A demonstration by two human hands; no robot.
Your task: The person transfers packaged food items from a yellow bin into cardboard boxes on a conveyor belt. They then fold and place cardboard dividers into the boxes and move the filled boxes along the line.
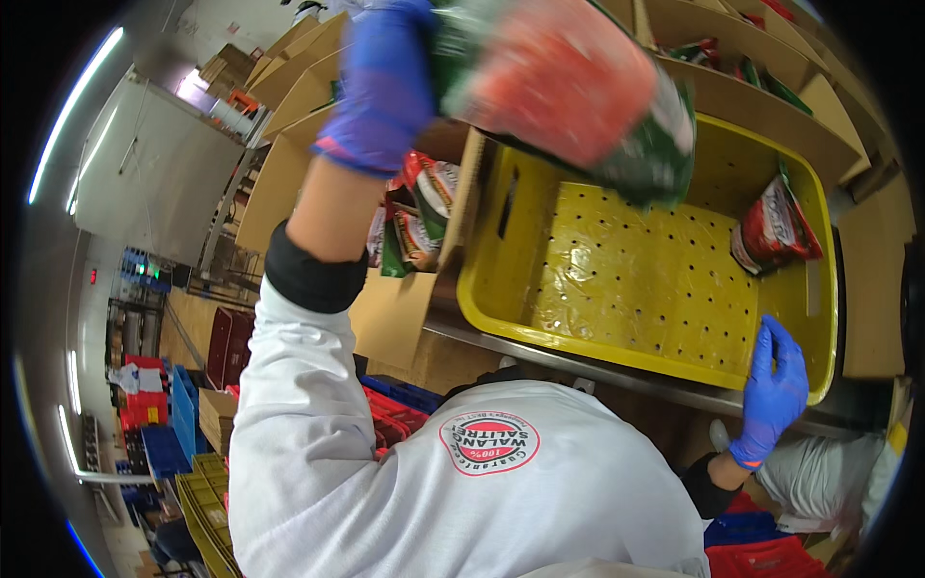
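My left hand [376, 91], in a blue glove, is raised at the top, closed on a plastic package [568, 91] with red contents and green edges, blurred by motion. Below it is a yellow perforated crate [496, 299], with a red-and-green package [771, 226] leaning at its right wall. My right hand [776, 380], also blue-gloved, is at the crate's near right corner, its fingers loosely extended with nothing visible in them. Left of the crate, an open cardboard box [390, 313] holds several similar packages [419, 202], partly hidden by my left arm.
Open cardboard boxes [742, 101] line the back and left. A metal table edge [607, 352] runs under the crate. Red, blue and yellow crates [202, 501] stand at the lower left. A person in white clothing [819, 482] is partly visible at the lower right.
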